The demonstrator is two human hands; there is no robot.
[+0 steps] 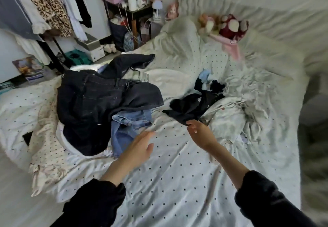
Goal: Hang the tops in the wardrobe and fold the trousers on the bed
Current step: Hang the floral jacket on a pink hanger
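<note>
1. Right hand (199, 131) was out over the bed (177, 182), fingertips pinching the near edge of a black garment (188, 107). Couldn't tell if that was a top or trousers, too crumpled.
2. That garment lay just beyond the right hand, its long axis running from the fingers away to the far right, toward a small heap of dark and light blue stuff (209, 83).
3. Left hand (140, 146) was open, fingers straight-ish and a bit blurred, holding nothing. It hovered just near of the blue jeans (129, 122).
4. The jeans sat at the near right edge of the big pile, under the dark jeans (99, 100), which sprawled to the left with one leg pointing far.
5. So the right hand was clearly the one on the black piece, the left was closer to the pile. My guess: the black piece gets lifted first, and the left comes across to grab its other edge.
6. Clothes rack (44, 10) was far left, already holding a leopard print piece and others. Plush toys (225, 24) far right.
</note>
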